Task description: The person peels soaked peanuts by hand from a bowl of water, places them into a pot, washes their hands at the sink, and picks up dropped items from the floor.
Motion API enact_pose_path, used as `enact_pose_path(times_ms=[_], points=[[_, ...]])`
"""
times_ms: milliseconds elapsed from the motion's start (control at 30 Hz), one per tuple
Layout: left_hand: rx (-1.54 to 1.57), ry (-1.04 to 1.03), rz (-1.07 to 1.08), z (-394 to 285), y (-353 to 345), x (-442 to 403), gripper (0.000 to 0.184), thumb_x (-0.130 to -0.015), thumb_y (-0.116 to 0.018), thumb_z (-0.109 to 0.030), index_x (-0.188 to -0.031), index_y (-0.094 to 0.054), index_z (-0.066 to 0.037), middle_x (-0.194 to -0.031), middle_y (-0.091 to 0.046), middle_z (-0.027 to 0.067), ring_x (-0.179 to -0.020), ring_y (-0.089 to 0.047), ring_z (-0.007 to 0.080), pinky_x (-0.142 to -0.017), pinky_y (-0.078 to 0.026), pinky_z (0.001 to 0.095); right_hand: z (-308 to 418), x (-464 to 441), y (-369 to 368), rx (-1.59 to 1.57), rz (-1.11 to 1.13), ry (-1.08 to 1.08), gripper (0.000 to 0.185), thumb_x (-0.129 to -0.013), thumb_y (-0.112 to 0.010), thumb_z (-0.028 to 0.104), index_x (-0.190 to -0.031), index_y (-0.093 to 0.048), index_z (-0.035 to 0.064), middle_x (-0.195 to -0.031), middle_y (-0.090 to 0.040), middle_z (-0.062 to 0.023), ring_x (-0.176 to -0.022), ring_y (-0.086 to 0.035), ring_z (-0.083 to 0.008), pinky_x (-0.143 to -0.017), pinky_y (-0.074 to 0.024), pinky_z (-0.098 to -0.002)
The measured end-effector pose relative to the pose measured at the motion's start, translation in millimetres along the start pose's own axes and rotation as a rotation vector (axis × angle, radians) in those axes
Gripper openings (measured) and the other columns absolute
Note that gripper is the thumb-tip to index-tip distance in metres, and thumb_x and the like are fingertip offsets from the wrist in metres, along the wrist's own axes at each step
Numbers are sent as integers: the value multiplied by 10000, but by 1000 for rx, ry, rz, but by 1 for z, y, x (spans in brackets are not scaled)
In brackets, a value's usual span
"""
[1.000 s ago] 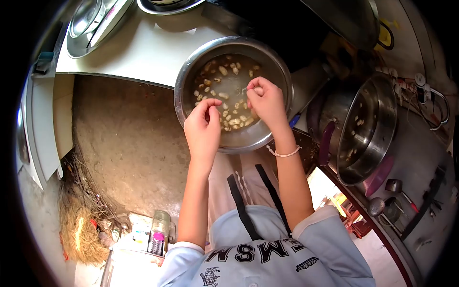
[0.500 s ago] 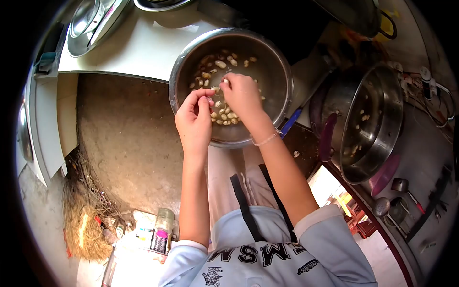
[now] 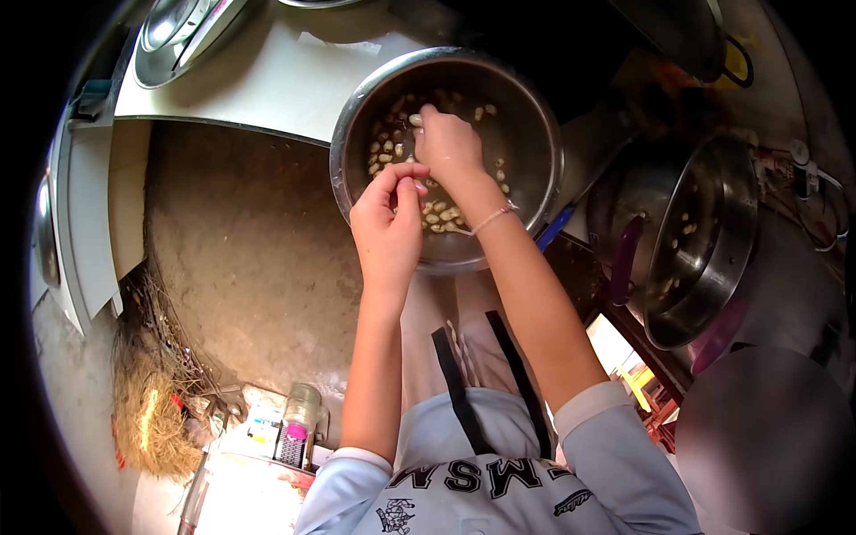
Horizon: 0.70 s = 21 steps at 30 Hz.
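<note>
A large metal basin (image 3: 346, 183) holds water with several peanuts (image 3: 439, 214) in it. Over the basin's middle, my right hand (image 3: 446, 152) pinches a pale peanut (image 3: 415, 119) between thumb and fingertips. My left hand (image 3: 389, 209) is just below it, over the near left part of the basin, with thumb and index finger curled together; whatever lies between them is too small to make out. The two hands are close to each other, and the right one hides part of the water.
At right stands a metal pot (image 3: 704, 241) with a few peanuts inside, beside purple eggplants (image 3: 627, 259). A blue handle (image 3: 555, 227) lies by the basin. Metal bowls (image 3: 169, 25) sit on the white counter (image 3: 241, 89). Straw (image 3: 160, 437) lies lower left. A blurred round shape (image 3: 762, 437) shows lower right.
My right hand has moved left and up across the basin, now with a peanut at its fingertips. My left hand stays near the basin's left side. A blurred round shape has appeared at lower right.
</note>
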<state>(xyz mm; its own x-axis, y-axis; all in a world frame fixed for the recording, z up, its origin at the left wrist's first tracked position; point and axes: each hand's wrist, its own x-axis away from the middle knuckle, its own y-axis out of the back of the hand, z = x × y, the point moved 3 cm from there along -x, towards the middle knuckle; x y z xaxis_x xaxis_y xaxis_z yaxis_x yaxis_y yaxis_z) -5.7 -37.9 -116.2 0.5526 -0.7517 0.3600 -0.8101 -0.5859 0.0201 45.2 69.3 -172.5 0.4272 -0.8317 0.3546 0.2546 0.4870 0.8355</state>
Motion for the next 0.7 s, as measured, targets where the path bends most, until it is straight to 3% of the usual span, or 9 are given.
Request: enact_pose_path(times_ms=[133,200,233,300,367,467,533,567,700], points=[[42,23,-31,-13,12,1,150,-831,-436,-50,-840,-577,1,-658,-512,-8,-549,-436,31,-497,-366,167,10,29,25,-415,-136,179,204,-803,-492,225,-760,-489,26,-626,-569,-119,-607,-581,-236,-532,-439,-348],[111,-29,-70,-25,18,1,139,-839,-449,-66,-852,-570,0,-656,-510,-11,-577,-445,36,-543,-379,162,19,51,39,-1048,116,60,259,-856,-400,253,-718,-449,39,-544,-466,-25,-487,-447,-105,-448,-346,-252],[110,-40,-41,-28,22,0,133,-833,-470,-81,-894,-556,0,-771,-518,13,-669,-459,47,-577,-384,163,22,60,49,-1048,120,60,259,-856,-400,253,-718,-449,39,-544,-466,-25,-487,-447,-105,-448,-346,-252],[117,-135,7,-39,22,-1,138,-828,-475,-85,-911,-551,-4,-843,-505,24,-714,-459,59,-584,-390,169,33,79,63,-1492,374,16,350,-891,-277,318,-696,-416,63,-544,-355,32,-488,-294,-37,-433,-239,-178],[142,-192,140,-54,18,2,178,-815,-486,-96,-966,-535,-15,-998,-456,46,-810,-452,92,-622,-409,193,42,90,71,-1601,387,-4,381,-887,-240,348,-702,-418,67,-555,-355,33,-489,-287,-36,-434,-226,-171],[141,-257,220,-73,8,6,204,-808,-491,-115,-971,-546,-6,-971,-473,77,-850,-477,120,-694,-420,214,47,98,78,-1709,344,-91,392,-869,-215,368,-721,-423,70,-575,-375,23,-487,-286,-35,-432,-217,-163],[131,-324,246,-75,9,5,206,-803,-487,-110,-967,-547,0,-957,-484,87,-860,-483,127,-693,-423,217,50,101,85,-1781,548,-83,353,-853,-251,341,-738,-440,66,-574,-386,13,-488,-298,-36,-430,-224,-162],[123,-395,272,-77,9,5,209,-797,-483,-105,-963,-549,6,-942,-495,96,-871,-489,134,-692,-427,220,52,101,87,-1804,521,-84,349,-843,-272,329,-755,-461,49,-568,-400,3,-476,-301,-39,-419,-227,-166],[249,-290,289,-86,8,6,196,-783,-480,-66,-944,-545,26,-915,-516,94,-838,-512,130,-651,-437,210,50,103,92,-1940,655,-63,356,-845,-287,315,-745,-482,34,-567,-415,-3,-464,-314,-43,-409,-235,-167]])
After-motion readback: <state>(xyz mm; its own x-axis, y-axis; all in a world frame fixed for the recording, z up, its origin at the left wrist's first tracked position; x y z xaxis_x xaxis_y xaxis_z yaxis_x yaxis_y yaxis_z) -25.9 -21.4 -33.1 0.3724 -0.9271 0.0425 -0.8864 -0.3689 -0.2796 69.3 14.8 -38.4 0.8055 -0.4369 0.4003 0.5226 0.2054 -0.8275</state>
